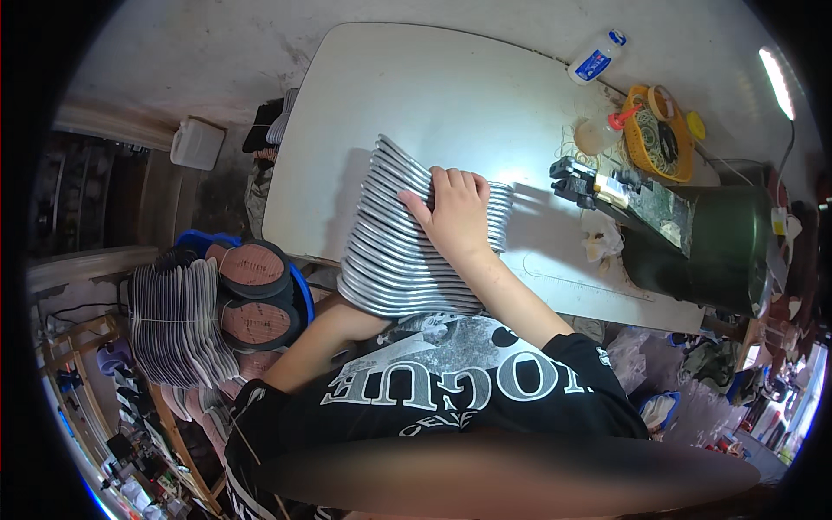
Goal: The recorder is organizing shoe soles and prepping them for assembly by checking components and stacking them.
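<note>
A thick stack of silver-grey, curved insoles (407, 251) is held at the near edge of the white table, with its layered edges facing up. My right hand (458, 211) lies over the top of the stack, fingers bent round its far side and thumb spread to the left. From the lower left, my left forearm (325, 334) reaches in under the near end of the stack. The left hand itself is hidden behind the insoles, so its fingers do not show.
Left of me, a tied bundle of insoles (178, 321) and brown-faced bundles (251, 264) fill a blue tub (303, 295). On the white table (416, 78), a clamp-like device (598, 186), a yellow basket (650, 143) and a white bottle (596, 59) stand at right, near a dark green cylinder (728, 247).
</note>
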`<state>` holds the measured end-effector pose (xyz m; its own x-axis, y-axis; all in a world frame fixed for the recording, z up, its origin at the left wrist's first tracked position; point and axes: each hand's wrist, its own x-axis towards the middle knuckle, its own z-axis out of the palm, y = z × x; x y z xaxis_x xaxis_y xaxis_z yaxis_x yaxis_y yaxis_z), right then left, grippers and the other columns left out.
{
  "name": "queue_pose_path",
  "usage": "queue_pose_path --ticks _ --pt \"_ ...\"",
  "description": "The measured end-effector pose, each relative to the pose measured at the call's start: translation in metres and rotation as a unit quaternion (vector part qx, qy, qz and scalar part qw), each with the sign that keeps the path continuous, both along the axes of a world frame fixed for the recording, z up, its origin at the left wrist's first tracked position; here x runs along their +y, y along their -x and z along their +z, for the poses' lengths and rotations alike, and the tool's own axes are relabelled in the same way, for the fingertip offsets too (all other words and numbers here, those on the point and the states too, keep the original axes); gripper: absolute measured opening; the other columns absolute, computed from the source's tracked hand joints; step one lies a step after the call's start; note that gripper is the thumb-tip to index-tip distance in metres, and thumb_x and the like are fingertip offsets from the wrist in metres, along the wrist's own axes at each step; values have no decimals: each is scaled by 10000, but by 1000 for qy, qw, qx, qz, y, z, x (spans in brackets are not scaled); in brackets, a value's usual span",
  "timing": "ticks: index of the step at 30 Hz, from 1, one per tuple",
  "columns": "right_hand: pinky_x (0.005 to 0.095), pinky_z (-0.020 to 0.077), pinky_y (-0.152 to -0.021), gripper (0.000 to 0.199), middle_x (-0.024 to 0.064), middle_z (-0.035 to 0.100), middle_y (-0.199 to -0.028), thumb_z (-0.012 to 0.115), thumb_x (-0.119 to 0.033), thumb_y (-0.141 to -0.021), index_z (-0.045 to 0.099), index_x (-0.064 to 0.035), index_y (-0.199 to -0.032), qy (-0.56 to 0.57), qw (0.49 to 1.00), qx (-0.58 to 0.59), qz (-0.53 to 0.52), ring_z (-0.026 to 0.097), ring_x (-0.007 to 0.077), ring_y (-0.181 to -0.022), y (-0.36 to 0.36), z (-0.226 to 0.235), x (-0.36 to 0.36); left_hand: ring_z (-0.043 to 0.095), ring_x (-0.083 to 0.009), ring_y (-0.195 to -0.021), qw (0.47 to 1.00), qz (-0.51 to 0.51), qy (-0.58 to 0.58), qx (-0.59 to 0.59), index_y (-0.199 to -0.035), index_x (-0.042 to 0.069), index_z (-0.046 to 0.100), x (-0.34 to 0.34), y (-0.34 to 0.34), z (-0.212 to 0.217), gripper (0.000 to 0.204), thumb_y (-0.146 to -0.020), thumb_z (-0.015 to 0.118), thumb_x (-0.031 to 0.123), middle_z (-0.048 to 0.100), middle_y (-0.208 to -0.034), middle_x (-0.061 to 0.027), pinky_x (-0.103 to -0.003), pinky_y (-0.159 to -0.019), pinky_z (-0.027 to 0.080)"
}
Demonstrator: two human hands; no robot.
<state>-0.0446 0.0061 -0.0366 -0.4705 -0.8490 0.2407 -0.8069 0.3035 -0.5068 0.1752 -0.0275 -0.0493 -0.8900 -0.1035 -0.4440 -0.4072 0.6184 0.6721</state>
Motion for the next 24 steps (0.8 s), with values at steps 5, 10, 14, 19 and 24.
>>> queue_pose_path --ticks 5,10,14,19,24 --pt "447 307 -976 570 142 602 -924 542 -533 -854 589 4 -1036 2 1000 -2 18 541 304 -974 6 2 1 643 -282 -941 977 193 38 -86 -1191 -21 528 -42 -51 9 554 -724 714 212 663 -983 -204 -409 -808 491" --pt "438 317 -965 568 135 610 -883 544 -547 -848 609 -3 -998 -28 999 -11 43 555 288 -926 13 5 -5 627 -250 -956 935 335 -114 -26 -1146 -54 519 -11 -24 -1 505 -738 712 172 644 -1055 -182 -350 -830 482" --pt "439 320 -968 574 136 613 -887 540 -556 -846 620 -7 -996 4 998 5 59 554 282 -923 14 1 -4 658 -245 -803 931 341 -127 -5 -1030 -54 599 7 -15 13 371 -758 706 175 685 -900 -156 -355 -738 511" --pt "436 331 -955 548 129 597 -853 542 -549 -847 615 -16 -948 11 997 11 73 553 277 -899 8 2 3 667 -296 -761 979 194 -54 36 -973 -48 633 -6 -13 30 392 -779 684 289 673 -888 -209 -406 -666 504" --pt "422 348 -925 553 139 601 -865 543 -540 -846 574 10 -901 1 999 16 35 553 284 -883 3 -3 13 616 -339 -736 962 193 190 22 -877 -17 633 -57 37 111 315 -828 627 294 629 -763 -182 -404 -677 476"
